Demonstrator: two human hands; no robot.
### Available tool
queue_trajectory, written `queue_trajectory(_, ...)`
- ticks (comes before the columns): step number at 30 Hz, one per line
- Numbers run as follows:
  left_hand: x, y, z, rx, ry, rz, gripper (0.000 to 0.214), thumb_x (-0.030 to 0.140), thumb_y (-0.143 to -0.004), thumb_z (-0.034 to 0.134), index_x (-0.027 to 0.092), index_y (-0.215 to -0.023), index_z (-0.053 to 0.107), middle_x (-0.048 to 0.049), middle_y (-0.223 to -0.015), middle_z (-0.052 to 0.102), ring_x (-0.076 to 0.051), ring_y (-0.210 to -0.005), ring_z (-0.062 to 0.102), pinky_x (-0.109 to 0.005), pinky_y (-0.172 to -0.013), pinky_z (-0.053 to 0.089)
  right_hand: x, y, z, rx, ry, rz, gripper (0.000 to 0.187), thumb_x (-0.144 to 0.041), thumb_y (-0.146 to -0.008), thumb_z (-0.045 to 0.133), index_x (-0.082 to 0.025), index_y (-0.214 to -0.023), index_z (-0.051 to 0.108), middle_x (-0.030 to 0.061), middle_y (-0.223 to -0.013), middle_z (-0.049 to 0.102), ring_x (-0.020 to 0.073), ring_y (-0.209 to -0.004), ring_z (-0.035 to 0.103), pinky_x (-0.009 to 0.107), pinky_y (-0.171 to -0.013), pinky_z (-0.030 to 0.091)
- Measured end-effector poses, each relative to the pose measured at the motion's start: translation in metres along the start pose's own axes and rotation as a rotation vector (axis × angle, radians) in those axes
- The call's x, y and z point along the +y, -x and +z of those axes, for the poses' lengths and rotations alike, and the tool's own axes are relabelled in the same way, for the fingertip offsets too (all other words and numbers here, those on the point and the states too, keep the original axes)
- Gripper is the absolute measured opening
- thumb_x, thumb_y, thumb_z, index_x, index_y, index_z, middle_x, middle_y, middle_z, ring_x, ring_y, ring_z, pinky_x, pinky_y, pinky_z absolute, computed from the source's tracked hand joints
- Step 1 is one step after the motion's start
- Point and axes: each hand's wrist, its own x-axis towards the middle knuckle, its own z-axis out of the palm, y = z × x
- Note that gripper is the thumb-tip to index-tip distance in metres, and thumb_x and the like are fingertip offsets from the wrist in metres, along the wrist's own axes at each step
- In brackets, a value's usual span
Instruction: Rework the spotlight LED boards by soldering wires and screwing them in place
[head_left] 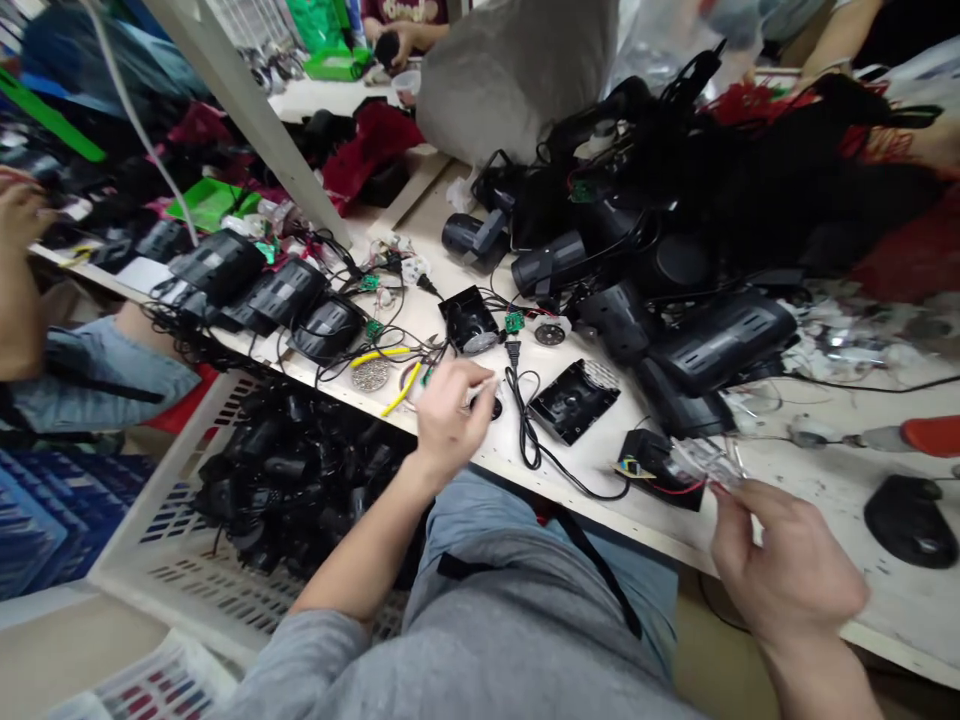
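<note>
My left hand (454, 415) is closed in a pinch above the bench edge, with a small whitish piece at its fingertips that I cannot make out. Beside it lie a yellow-handled tool (403, 388) and a round perforated metal disc (370, 375). At the right, my right hand (787, 550) pinches a thin red wire (679, 490) running from a small circuit board (634, 467). A clear plastic part (709, 460) sits right by those fingertips, over a black housing half (652, 455). Between my hands rest an open black housing shell (576, 400) and a black plug cord (525, 425).
Black cylindrical housings (720, 340) are heaped at the right behind my hands. A red-handled tool (930, 436) and a black part (911, 520) lie far right. Below the bench stands a white crate (180, 560) of black parts. Another person's arm (19, 290) is at the left.
</note>
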Motion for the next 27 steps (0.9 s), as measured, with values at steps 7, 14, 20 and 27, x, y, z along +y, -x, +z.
queue_trajectory(7, 0.053, 0.031, 0.027, -0.504, 0.645, -0.196, 0.030, 0.037, -0.103, 0.049, 0.016, -0.116, 0.066, -0.0109, -0.106, 0.075, -0.020, -0.099, 0.071, -0.032, -0.086, 0.056, -0.035, -0.018, 0.024, 0.050, -0.567, 0.373, 0.018, -0.011, -0.084, 0.068, -0.023, -0.095, 0.060, 0.0028, -0.085, 0.072, 0.0173, -0.074, 0.071, 0.027, -0.061, 0.055)
queue_trajectory(14, 0.039, 0.036, 0.025, -0.572, 0.528, -0.461, 0.029, 0.038, -0.101, 0.051, 0.015, -0.103, 0.068, -0.0032, -0.081, 0.067, -0.013, -0.066, 0.064, -0.025, -0.066, 0.054, -0.043, -0.044, 0.073, -0.261, -1.052, 0.974, 0.020, -0.037, -0.087, 0.069, -0.023, -0.085, 0.055, -0.0022, -0.068, 0.065, 0.0158, -0.057, 0.067, 0.028, -0.053, 0.058)
queue_trajectory(20, 0.026, 0.039, 0.048, -0.414, 0.144, -0.237, 0.072, 0.044, -0.085, 0.075, 0.012, -0.142, 0.045, -0.0201, -0.130, 0.052, -0.031, -0.121, 0.056, -0.046, -0.099, 0.054, -0.044, -0.037, 0.081, -0.351, -1.011, 1.031, 0.025, -0.042, -0.082, 0.072, -0.022, -0.087, 0.057, -0.0012, -0.072, 0.066, 0.0147, -0.060, 0.066, 0.027, -0.054, 0.057)
queue_trajectory(27, 0.048, 0.043, 0.064, -0.501, -0.127, -0.221, 0.093, 0.052, -0.079, 0.078, 0.019, -0.155, 0.034, -0.0179, -0.138, 0.051, -0.033, -0.118, 0.053, -0.048, -0.100, 0.048, -0.039, -0.032, 0.074, -0.384, -1.018, 1.106, 0.032, -0.047, -0.079, 0.075, -0.022, -0.087, 0.057, -0.0014, -0.071, 0.065, 0.0139, -0.055, 0.063, 0.024, -0.044, 0.054)
